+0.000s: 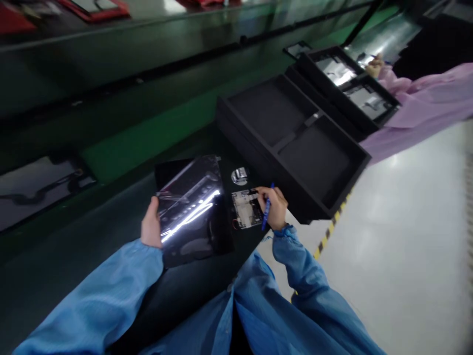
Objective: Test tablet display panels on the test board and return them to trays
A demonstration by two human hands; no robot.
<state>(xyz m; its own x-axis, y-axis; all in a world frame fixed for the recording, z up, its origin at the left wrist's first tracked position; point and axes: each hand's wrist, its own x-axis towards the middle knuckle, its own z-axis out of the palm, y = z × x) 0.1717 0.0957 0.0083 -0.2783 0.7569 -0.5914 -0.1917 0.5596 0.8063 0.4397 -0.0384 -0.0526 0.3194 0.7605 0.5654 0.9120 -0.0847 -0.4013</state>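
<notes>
Blue smock (266,310), left hand (151,224) clamped on glossy panel (192,212), right hand (276,208) curled around illegibly marked pen (267,208)

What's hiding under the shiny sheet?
A dark flat surface peeks past the shiny sheet at the far left corner, beyond the left hand. The rest is covered, so I can't tell.

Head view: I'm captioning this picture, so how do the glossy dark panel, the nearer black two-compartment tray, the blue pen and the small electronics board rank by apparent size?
1. nearer black two-compartment tray
2. glossy dark panel
3. small electronics board
4. blue pen, the slimmest
</notes>
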